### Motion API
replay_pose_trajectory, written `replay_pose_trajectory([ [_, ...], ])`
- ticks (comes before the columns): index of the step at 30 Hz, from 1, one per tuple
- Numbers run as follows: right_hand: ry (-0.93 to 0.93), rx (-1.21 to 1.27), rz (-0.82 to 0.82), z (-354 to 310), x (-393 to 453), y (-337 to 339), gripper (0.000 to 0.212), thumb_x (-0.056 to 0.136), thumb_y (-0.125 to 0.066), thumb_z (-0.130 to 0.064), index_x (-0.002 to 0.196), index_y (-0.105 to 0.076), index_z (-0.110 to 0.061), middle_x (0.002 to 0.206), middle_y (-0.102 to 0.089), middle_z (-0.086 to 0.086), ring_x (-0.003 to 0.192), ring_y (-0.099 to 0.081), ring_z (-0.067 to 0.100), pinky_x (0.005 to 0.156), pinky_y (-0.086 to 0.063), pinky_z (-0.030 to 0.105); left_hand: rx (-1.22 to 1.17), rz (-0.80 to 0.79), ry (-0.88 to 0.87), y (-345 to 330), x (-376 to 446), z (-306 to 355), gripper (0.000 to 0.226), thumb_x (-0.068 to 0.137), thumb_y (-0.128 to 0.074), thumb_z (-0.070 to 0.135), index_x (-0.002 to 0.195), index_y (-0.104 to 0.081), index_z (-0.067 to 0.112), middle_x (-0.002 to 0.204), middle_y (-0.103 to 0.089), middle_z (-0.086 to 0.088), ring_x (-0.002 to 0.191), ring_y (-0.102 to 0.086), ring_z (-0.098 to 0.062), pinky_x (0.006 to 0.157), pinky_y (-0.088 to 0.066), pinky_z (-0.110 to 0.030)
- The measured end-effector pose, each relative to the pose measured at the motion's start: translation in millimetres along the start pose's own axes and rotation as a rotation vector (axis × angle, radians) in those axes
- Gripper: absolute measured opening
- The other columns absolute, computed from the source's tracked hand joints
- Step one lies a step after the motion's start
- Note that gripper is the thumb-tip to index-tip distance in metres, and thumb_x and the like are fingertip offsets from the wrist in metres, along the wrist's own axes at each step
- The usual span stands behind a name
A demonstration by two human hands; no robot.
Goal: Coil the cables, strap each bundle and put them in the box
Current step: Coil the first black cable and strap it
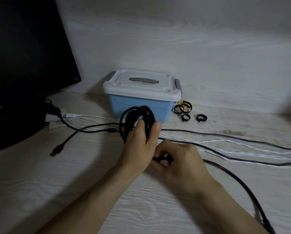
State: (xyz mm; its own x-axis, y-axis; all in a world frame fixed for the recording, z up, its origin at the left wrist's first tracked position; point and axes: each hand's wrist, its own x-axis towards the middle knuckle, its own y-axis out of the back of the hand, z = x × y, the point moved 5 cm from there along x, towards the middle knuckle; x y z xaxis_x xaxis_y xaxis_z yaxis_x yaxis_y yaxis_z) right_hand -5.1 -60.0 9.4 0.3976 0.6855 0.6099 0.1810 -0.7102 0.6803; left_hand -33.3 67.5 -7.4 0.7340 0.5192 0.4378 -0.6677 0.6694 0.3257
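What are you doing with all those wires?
A person is winding up a black cable. The left hand grips the coil of black cable, and the right hand pinches the loose part of it just below. More black and white cables lie stretched across the table. The blue box has its lid shut, with the black straps lying beside it, unused.

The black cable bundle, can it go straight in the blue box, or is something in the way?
The white lid sits on the blue box, so it blocks the way in. The left hand holds the black cable bundle just in front of the box; nothing else visible lies between them.
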Motion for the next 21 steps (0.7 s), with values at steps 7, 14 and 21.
replay_pose_trajectory([
  [7, -0.059, 0.089, -0.182, 23, 3, 14, 0.036, 0.069, -0.089, -0.033, 0.068, -0.055, -0.023, 0.058, -0.057, -0.015, 0.052, -0.049, 0.004, 0.052, -0.040, 0.015, 0.096, -0.267, -0.035, -10, -4, 6, 0.041, 0.092, -0.045, 0.052, 0.073, -0.055, 0.016, 0.064, -0.060, 0.004, 0.064, -0.060, -0.012, 0.064, -0.049, -0.039],
  [14, -0.298, 0.197, -0.101, 57, 5, 52, 0.030, 0.053, -0.091, -0.040, 0.068, -0.071, -0.024, 0.062, -0.069, -0.006, 0.054, -0.058, 0.010, 0.055, -0.046, 0.024, 0.059, -0.482, 0.034, 0, 0, -1, 0.055, 0.085, -0.047, 0.061, 0.065, -0.050, 0.009, 0.055, -0.048, 0.004, 0.054, -0.047, -0.015, 0.055, -0.040, -0.039],
  [21, -0.203, 0.251, 0.124, 59, 6, 53, 0.013, 0.077, -0.080, -0.034, 0.087, -0.072, -0.029, 0.079, -0.070, -0.011, 0.062, -0.056, 0.007, 0.058, -0.042, 0.017, -0.379, -0.765, 0.199, -8, -7, 8, 0.045, 0.091, -0.057, 0.034, 0.093, -0.059, -0.011, 0.054, -0.034, -0.001, 0.047, -0.029, -0.013, 0.044, -0.019, -0.029],
])
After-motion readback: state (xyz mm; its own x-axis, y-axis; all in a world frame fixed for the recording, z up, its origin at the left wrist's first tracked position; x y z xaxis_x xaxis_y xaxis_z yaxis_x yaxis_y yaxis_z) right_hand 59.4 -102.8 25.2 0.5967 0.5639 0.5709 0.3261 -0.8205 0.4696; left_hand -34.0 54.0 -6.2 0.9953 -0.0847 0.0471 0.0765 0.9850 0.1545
